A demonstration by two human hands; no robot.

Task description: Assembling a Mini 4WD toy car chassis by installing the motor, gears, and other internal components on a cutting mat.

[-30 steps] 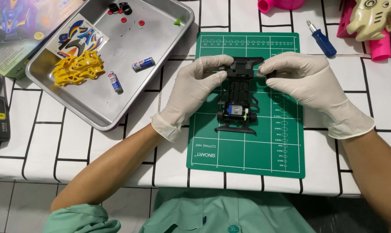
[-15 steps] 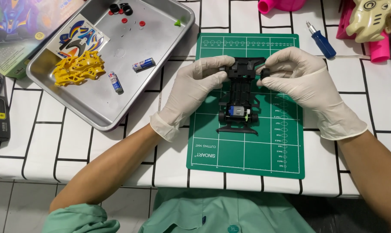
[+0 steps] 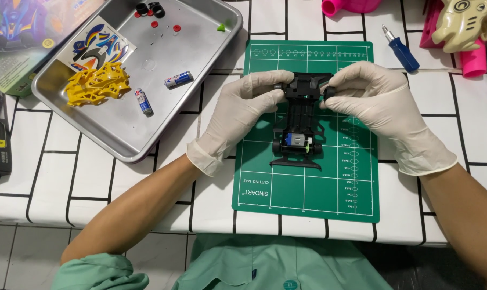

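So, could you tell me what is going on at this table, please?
A person in white gloves is handling a black toy car chassis over a green cutting mat. The left hand and the right hand each grip one side of its far end, the right fingers on a small black wheel. A small motor shows at the near end. Beside the mat, a metal tray holds a yellow plastic part, two batteries and small pieces.

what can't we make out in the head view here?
- Front wheels of the black toy car chassis: covered by the left hand and right hand.
- Small red and black parts in the metal tray: too small to identify.
- Pink object: cut off by the top edge.
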